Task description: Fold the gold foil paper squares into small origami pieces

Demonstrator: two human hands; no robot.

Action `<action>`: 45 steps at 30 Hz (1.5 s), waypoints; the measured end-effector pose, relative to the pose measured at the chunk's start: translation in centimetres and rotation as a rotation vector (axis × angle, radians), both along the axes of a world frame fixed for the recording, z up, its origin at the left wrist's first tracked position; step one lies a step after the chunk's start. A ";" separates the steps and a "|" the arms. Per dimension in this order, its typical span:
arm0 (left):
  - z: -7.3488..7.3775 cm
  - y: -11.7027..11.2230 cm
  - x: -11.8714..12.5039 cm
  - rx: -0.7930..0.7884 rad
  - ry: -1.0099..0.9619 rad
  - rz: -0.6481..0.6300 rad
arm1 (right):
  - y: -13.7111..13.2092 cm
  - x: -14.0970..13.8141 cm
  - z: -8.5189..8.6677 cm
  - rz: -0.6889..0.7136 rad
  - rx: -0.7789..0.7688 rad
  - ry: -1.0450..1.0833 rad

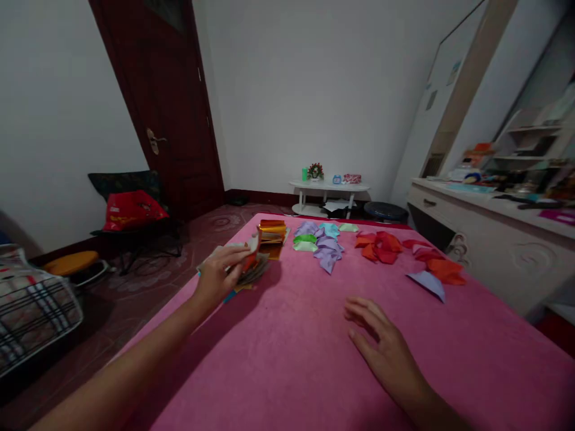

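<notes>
My left hand (220, 272) reaches out to the table's left edge, its fingers closed on the top of a stack of coloured paper sheets (249, 270). My right hand (381, 341) lies open and flat on the pink tablecloth (291, 347), holding nothing. Beyond the stack stands a pile of gold and orange paper (272, 233). Folded paper pieces lie in a row at the far side: green ones (305, 242), purple and light blue ones (327, 242), red and orange ones (381, 246), more red ones (438, 263) with a pale lilac piece (429, 282).
A dark red door (166, 108) is at the left, with a chair holding a red bag (132, 209) beside it. A small white table (327, 191) stands by the far wall. A white dresser (494, 233) with clutter runs along the right. A checked bag (36, 305) sits at the left.
</notes>
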State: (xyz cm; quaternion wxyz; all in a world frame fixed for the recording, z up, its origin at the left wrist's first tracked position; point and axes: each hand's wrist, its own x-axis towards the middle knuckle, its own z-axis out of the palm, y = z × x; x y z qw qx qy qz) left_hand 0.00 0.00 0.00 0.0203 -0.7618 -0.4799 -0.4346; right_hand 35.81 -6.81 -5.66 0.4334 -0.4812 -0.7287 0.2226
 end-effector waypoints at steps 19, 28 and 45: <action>-4.5 -4.9 11.5 -0.234 0.257 -0.877 | -2.0 2.3 1.3 0.117 0.286 -0.485; -4.1 -3.9 13.0 -0.448 0.024 -0.734 | -1.4 1.0 1.5 0.174 -0.098 -0.205; -5.5 0.1 13.8 -0.513 -0.005 -0.347 | 3.9 0.2 0.2 -0.201 -0.338 -0.076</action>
